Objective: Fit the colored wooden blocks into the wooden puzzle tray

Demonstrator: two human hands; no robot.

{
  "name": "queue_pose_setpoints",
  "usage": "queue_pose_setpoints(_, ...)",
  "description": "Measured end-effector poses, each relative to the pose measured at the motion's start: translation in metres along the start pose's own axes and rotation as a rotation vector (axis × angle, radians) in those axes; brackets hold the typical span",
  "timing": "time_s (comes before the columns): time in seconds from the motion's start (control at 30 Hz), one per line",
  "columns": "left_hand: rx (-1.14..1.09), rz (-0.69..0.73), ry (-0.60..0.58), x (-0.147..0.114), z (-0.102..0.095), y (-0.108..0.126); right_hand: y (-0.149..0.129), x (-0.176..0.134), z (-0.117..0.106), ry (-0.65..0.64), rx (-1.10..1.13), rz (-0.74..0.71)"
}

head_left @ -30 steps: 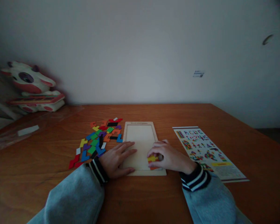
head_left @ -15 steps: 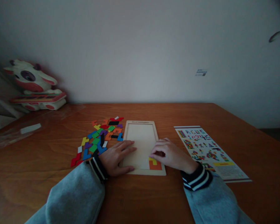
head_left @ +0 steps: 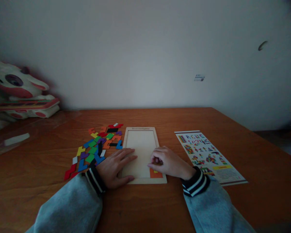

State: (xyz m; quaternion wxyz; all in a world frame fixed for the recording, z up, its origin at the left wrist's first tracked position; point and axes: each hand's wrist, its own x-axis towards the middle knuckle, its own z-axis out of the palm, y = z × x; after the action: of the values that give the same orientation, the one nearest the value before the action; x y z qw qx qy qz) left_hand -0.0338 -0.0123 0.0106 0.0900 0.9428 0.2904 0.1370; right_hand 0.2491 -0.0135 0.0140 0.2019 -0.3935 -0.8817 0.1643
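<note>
A shallow wooden puzzle tray (head_left: pixel 140 128) lies on the table before me. My left hand (head_left: pixel 116 166) rests across its left edge, fingers spread and pointing into the tray. Over the lower right part my right hand (head_left: pixel 168 161) hovers close or touches, with its fingers curled in toward the thumb. Whatever those fingers may hold is hidden. Below the thumb, an orange puzzle piece (head_left: pixel 156 175) fills the tray's lower right corner. A yellow piece (head_left: pixel 155 171) next to it is mostly covered by my hand.
Left of the tray, several coloured puzzle pieces (head_left: pixel 91 150) lie loosely spread. A printed pattern sheet (head_left: pixel 223 174) is on the right. At the far left stands a cow-shaped toy keyboard (head_left: pixel 26 92), with a white strip (head_left: pixel 16 139) nearer. A wall (head_left: pixel 135 58) rises behind the table.
The view has turned slightly right, so everything sits further left. My right fingers have curled in more and now cover most of the yellow piece. My left hand stays on the tray.
</note>
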Motion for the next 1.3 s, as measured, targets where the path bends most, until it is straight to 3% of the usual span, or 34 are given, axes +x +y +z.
queue_pose_setpoints(0.5,-0.006,0.018,0.012,-0.001,0.002,-0.001,-0.003,0.001,-0.002,0.02,-0.014,0.016)
queue_pose_setpoints(0.63,0.02,-0.015,0.072,-0.002,0.003,-0.005,0.0,-0.002,-0.009,-0.047,0.03,0.012)
queue_pose_setpoints(0.83,0.076,-0.13,0.173,-0.002,0.007,-0.016,0.01,-0.003,-0.012,-0.041,0.013,0.074)
queue_pose_setpoints(1.1,-0.02,0.008,0.147,0.002,0.007,-0.007,0.015,-0.003,-0.005,0.194,-0.204,0.181)
queue_pose_setpoints(1.2,-0.116,0.087,0.105,0.004,0.005,0.002,0.016,-0.005,0.005,0.226,-0.254,0.257)
queue_pose_setpoints(1.3,-0.073,0.088,0.134,0.006,0.003,0.006,0.02,-0.006,0.011,0.178,-0.253,0.322)
